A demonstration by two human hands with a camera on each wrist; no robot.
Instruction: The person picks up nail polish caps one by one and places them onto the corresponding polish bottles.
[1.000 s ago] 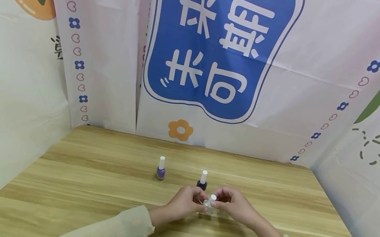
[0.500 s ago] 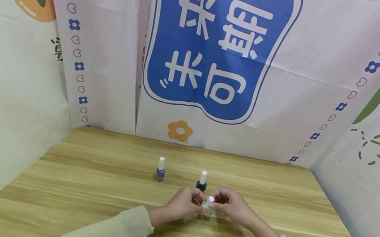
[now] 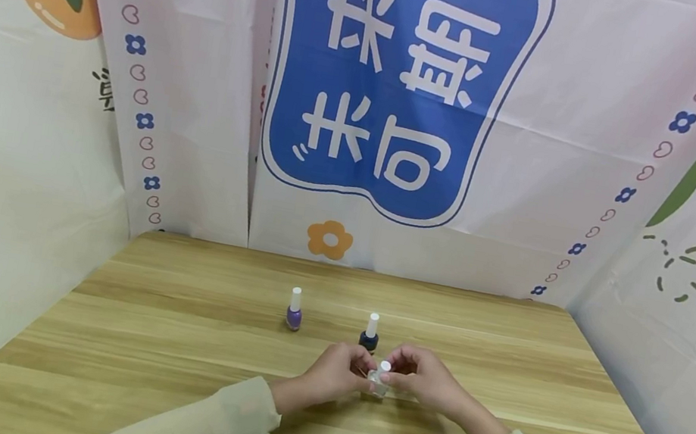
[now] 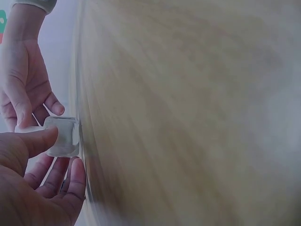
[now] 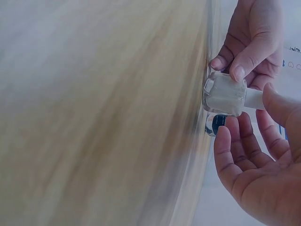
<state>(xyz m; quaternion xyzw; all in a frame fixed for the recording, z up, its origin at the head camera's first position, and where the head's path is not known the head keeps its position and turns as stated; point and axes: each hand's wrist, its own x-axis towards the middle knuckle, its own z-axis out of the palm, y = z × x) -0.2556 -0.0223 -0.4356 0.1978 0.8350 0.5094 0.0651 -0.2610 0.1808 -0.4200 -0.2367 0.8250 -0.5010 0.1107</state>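
Observation:
A clear glass nail polish bottle (image 3: pixel 377 389) with whitish contents and a white cap (image 3: pixel 386 366) stands upright between both hands, its base at or just above the table; any gap is too small to tell. My left hand (image 3: pixel 331 375) pinches the glass body from the left, with the thumb (image 4: pixel 44 140) on its near face in the left wrist view. From the other side my right hand (image 3: pixel 429 381) pinches the cap; in the right wrist view its thumb (image 5: pixel 277 103) lies on the white stem. Just behind the hands stands a dark nail polish bottle (image 3: pixel 368 340), capped in white.
Farther left, a purple nail polish bottle (image 3: pixel 293 317) with a white cap stands upright on the wooden table (image 3: pixel 175 342). A printed cloth (image 3: pixel 536 164) hangs along the table's back edge, and pale cloth walls (image 3: pixel 20 154) rise at both sides.
Both hands and the clear bottle have shifted slightly left and toward me. The grip on body and cap looks the same. The dark and purple bottles have stayed in place.

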